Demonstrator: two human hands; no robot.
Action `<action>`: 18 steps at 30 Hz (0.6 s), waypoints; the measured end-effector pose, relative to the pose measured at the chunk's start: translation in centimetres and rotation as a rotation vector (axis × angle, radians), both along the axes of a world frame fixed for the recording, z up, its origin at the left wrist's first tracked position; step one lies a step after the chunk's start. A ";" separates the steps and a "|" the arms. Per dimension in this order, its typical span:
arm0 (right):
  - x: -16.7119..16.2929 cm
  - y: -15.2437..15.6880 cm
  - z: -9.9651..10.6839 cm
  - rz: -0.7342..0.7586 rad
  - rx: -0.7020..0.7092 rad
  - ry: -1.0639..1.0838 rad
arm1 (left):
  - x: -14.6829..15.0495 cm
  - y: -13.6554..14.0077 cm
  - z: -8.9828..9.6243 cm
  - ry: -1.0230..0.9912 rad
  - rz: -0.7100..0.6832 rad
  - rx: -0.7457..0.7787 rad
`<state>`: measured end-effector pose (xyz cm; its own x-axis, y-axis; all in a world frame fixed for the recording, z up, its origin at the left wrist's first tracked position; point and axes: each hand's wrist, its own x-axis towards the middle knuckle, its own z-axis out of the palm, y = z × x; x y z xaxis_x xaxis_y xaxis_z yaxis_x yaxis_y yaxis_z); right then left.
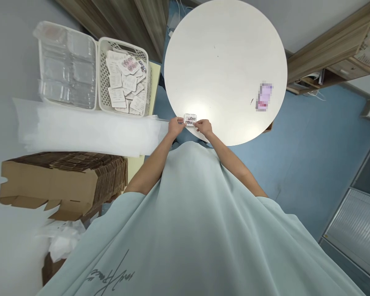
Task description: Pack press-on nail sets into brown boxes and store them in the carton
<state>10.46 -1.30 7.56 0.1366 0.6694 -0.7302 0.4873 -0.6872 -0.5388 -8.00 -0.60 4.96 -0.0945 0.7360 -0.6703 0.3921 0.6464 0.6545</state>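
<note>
Just over the near edge of the round white table (228, 45), I hold a small whitish flat case (190, 119) showing rows of small dark and reddish pieces. They are too small to name. My left hand (175, 126) grips its left edge, fingers closed against it. Opposite, the fingertips of my right hand (204, 127) pinch its lower right corner. Whether the case has a lid on cannot be made out.
To the left, a white basket (123, 112) holds many printed cards (129, 84), beside a bin of clear plastic boxes (69, 68). White sheets (92, 131) and folded brown cartons (55, 181) lie nearer. A blurred purple item (264, 97) rests on the table's right side.
</note>
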 end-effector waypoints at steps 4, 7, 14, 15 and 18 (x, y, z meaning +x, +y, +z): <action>-0.5 -0.2 -1.5 0.030 -0.065 -0.055 | 0.5 0.3 -0.5 0.052 -0.064 -0.024; -0.6 -0.5 -2.0 0.001 -0.086 -0.038 | 0.6 0.2 -0.4 0.045 -0.070 -0.034; 0.0 -1.0 -1.0 -0.020 -0.040 -0.020 | -0.4 -1.2 1.3 -0.075 0.001 0.005; 0.0 -1.1 -0.6 -0.019 -0.026 -0.014 | -0.9 -1.6 1.8 -0.101 0.005 0.017; -0.1 -1.2 0.9 0.025 0.028 0.013 | -2.8 -3.2 3.6 -0.157 0.029 0.077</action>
<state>10.34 -2.53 8.44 0.1102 0.6929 -0.7125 0.4966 -0.6594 -0.5644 -10.77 -3.85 8.53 -0.0144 0.7841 -0.6205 0.2630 0.6017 0.7542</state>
